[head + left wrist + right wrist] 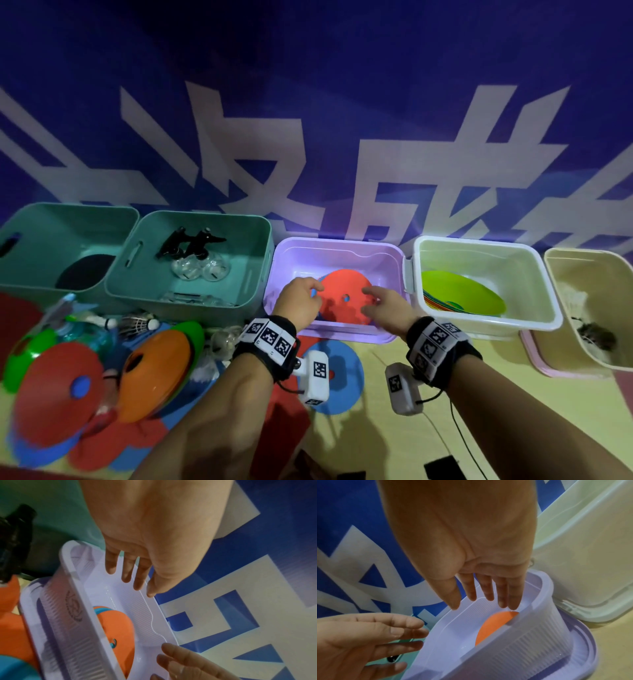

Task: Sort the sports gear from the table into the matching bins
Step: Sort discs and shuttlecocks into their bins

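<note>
A red flat disc (346, 294) lies in the purple bin (342, 245), on top of a blue one. Both my hands hover over that bin. My left hand (298, 299) is at the disc's left edge and my right hand (383, 303) at its right edge. In the left wrist view my left hand (130, 577) has straight fingers above the bin's corner and holds nothing; the disc (116, 626) lies below it. In the right wrist view my right hand (481, 601) is likewise spread and empty above the disc (494, 624).
Two teal bins (191, 219) stand left of the purple one; one holds clear spray bottles (198, 267). A cream bin (486, 246) to the right holds stacked cones (462, 291). A beige bin (589, 267) is far right. Cones, discs (58, 394) and shuttlecocks (137, 323) are piled at front left.
</note>
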